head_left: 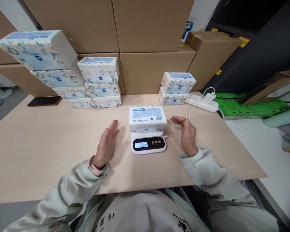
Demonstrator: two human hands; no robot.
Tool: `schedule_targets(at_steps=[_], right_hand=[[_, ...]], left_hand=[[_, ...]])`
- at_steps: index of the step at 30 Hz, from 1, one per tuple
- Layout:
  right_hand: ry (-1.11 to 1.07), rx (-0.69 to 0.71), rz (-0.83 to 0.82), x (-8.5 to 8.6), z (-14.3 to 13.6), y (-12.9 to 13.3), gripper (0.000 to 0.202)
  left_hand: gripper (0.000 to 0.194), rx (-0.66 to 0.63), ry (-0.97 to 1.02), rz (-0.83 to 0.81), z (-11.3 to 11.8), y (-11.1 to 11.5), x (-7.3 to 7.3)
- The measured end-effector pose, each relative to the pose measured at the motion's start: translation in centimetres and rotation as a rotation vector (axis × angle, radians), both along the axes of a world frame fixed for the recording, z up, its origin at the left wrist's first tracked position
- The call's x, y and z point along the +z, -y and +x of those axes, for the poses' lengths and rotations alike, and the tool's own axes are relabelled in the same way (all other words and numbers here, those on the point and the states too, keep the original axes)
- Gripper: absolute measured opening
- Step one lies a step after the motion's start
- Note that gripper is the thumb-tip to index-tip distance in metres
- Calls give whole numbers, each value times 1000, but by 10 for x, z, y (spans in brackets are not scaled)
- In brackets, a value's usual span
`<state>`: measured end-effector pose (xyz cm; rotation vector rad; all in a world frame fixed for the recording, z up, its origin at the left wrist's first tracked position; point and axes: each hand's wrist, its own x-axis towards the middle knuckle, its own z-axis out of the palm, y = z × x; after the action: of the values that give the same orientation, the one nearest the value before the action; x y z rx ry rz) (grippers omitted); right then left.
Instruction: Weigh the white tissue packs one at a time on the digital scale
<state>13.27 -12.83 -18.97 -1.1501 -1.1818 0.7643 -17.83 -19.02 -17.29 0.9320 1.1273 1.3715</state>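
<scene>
A pack of tissues lies on a white digital kitchen scale, whose lit display seems to read 103.4, though any decimal point is hard to make out. To the left of the scale, my left hand is held with its fingers stretched out, apart from the pack. My right hand is on the other side, its fingers also extended and not touching the pack. Neither hand holds anything. A white cable runs from the scale's right side past my right hand.
Taller stacks of tissue packs stand at the back left, beside a dark phone. Two more packs are stacked at the back right, near a white power strip. Cardboard boxes line the table's rear edge.
</scene>
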Motion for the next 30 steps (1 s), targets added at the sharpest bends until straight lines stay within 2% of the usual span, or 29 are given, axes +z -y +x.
schedule_targets(at_steps=[9, 20, 30], right_hand=[[10, -53, 25, 2, 1, 1, 62], [-32, -71, 51, 0, 1, 0, 64], [-30, -73, 64, 1, 1, 0, 63]], left_hand=[[58, 10, -1, 0, 0, 0, 2], [54, 2, 81, 32, -3, 0, -6], [48, 17, 128, 37, -3, 1, -6]])
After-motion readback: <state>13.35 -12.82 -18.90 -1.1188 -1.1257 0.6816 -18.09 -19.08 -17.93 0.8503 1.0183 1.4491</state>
